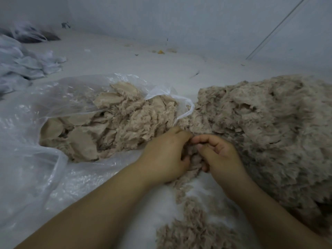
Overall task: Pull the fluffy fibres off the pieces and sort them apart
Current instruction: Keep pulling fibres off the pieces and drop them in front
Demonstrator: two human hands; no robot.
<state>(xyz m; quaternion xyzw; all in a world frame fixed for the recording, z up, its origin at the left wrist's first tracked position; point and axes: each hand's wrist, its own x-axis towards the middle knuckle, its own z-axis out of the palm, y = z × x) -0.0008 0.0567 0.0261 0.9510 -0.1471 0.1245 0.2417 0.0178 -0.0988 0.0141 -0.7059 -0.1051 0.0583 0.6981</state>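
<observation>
A small beige fluffy piece (195, 158) sits between my two hands at the centre of the view. My left hand (165, 155) grips its left side with curled fingers. My right hand (218, 153) pinches its right side, thumb and fingers bent round the fluff. A big heap of beige fluffy pieces (273, 126) fills the right side. On the left, a clear plastic bag (53, 97) lies open with flat beige pieces (107, 126) inside. Loose tufts of fibre (194, 223) trail toward me below my hands.
Everything lies on a pale white surface (125, 56). Crumpled white plastic or cloth (23, 67) sits at the far left. Small scraps (160, 51) lie near the back wall. A thin rod (274, 29) leans at the upper right.
</observation>
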